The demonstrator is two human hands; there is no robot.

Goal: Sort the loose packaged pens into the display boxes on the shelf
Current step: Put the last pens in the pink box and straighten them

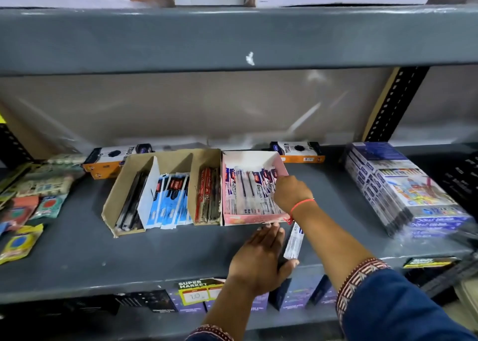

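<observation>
1. Head view: the right hand [292, 193] reaches into the pink display box [254, 219] from its 3 o'clock side, fingers curled down among the white-and-purple packaged pens [248, 190] lying there. It looks closed on or pressing a packet, but the fingertips are hidden, so I cannot tell if it truly grips one.
2. The left hand [261, 255] lies flat and open on the shelf [77, 250], fingertips touching the pink box's front wall at 6 o'clock, apparently bracing it.
3. One loose pen packet [293, 245] lies on the shelf just beside the left hand, at its 2 o'clock, passing under the right forearm. It is probably next to go in.
4. The cardboard display box [119, 206], touching the pink box at its 9 o'clock, holds black, blue and red packets in separate compartments; match by colour and print, so this white-and-purple packet likely belongs in the pink box.
5. To do it well: keep the brace on the front wall so the box does not slide back, lay packets lengthwise and face up, and level the stack before adding the loose one.
</observation>
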